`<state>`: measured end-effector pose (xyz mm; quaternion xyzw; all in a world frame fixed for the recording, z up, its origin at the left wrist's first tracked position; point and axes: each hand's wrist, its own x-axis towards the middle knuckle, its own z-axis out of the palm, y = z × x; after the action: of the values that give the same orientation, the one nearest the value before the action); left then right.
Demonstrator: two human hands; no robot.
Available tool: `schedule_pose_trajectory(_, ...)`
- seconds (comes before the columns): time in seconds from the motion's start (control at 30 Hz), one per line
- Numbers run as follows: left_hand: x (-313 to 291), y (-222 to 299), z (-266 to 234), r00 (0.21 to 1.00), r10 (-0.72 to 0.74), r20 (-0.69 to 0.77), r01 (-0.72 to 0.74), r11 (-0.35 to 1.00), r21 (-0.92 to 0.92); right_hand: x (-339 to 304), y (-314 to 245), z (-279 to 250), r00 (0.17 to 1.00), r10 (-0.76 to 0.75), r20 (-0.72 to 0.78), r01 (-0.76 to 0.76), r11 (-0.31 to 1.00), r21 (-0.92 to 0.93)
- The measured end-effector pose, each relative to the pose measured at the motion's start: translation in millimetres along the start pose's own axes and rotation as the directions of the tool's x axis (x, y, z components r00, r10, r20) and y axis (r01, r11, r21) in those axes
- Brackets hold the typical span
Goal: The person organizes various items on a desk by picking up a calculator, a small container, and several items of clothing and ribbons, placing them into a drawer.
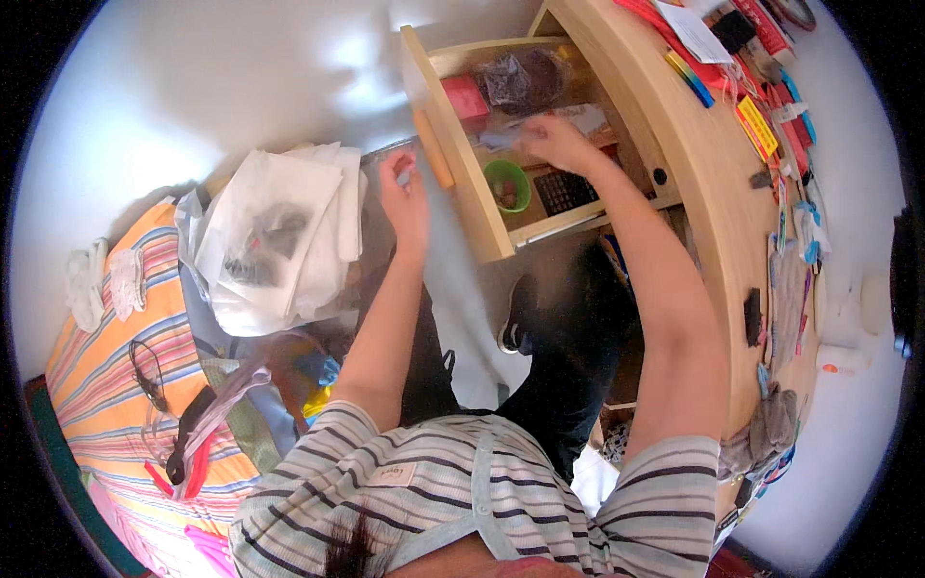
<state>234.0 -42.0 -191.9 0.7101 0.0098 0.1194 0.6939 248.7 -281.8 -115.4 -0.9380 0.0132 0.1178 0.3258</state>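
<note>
Over the open drawer (496, 229), the person's right hand (549, 142) reaches in with bent fingers; a pale, blurred item (498, 139) lies right at the fingertips, and I can't tell whether they grip it. Below it sits a green cup (519, 183), with a red box (465, 100) beyond. Outside the drawer's front, the left hand (402, 188) is curled closed around a small pale-blue scrap (405, 177), which sits between thumb and fingers.
</note>
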Motion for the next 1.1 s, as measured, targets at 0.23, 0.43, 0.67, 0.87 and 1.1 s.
schedule_pose_trajectory(0.23,3.4,-0.3,17.3,0.996,-0.015,0.083,0.02,0.998,-0.064,38.1,27.6,25.6,0.941,-0.335,0.052,0.333,0.942,0.029)
schedule_pose_trajectory(0.43,6.6,-16.8,7.2,0.997,0.056,0.047,-0.049,0.99,-0.135,19.6,-30.4,35.4,0.85,-0.462,-0.252,0.453,0.886,-0.094)
schedule_pose_trajectory(0.67,0.2,-7.0,16.8,1.0,-0.029,0.011,0.03,0.991,-0.128,-91.7,-141.5,-86.9,0.654,-0.334,-0.679,0.098,0.927,-0.362)
schedule_pose_trajectory(0.87,-0.1,-14.4,22.6,1.0,-0.004,-0.022,0.001,0.991,-0.136,-105.4,-38.7,-180.6,0.775,-0.046,-0.63,-0.362,0.785,-0.502)
schedule_pose_trajectory(1.1,4.4,-20.6,14.5,0.999,0.001,-0.037,-0.005,0.993,-0.118,-107.5,-18.5,-172.9,0.671,-0.327,-0.665,-0.202,0.783,-0.589)
